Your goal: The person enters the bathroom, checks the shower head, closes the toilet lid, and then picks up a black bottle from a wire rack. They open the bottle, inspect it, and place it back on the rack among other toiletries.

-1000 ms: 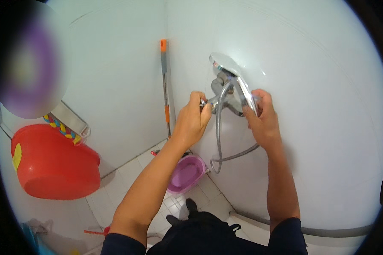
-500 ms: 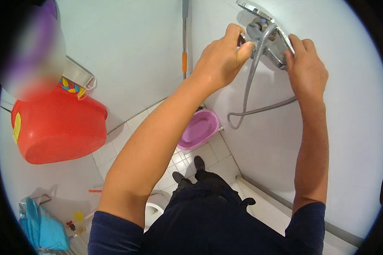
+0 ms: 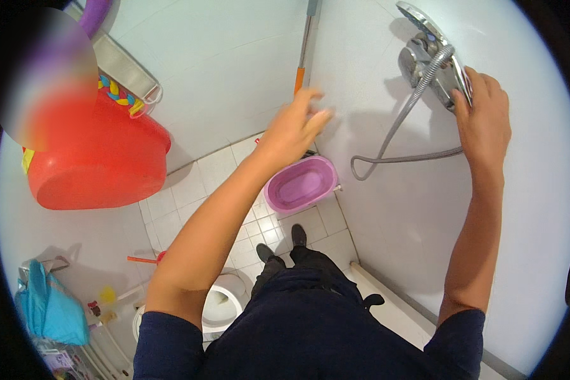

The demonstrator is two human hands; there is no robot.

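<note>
Against the wall at the upper right, a chrome shower head [image 3: 424, 22] sits on a chrome mixer tap [image 3: 413, 63], its grey metal hose [image 3: 404, 120] looping down. My right hand [image 3: 486, 120] is closed round the lower end of the shower head's handle. Apart from the tap, my left hand [image 3: 294, 130] hangs in the air above the pink basin. Its fingers are apart, somewhat curled and slightly blurred, and nothing shows in them.
A pink basin [image 3: 329, 170] stands on the tiled floor in the corner, beside a pole with an orange section [image 3: 299, 79]. Left hang a large red tub [image 3: 101, 168] and a blue bag [image 3: 57, 310]. A white toilet [image 3: 234, 285] is beside my legs.
My left hand has come away from the mixer tap, moving left and down. My right hand stays on the shower head's handle. The view has shifted, so the tap appears farther right.
</note>
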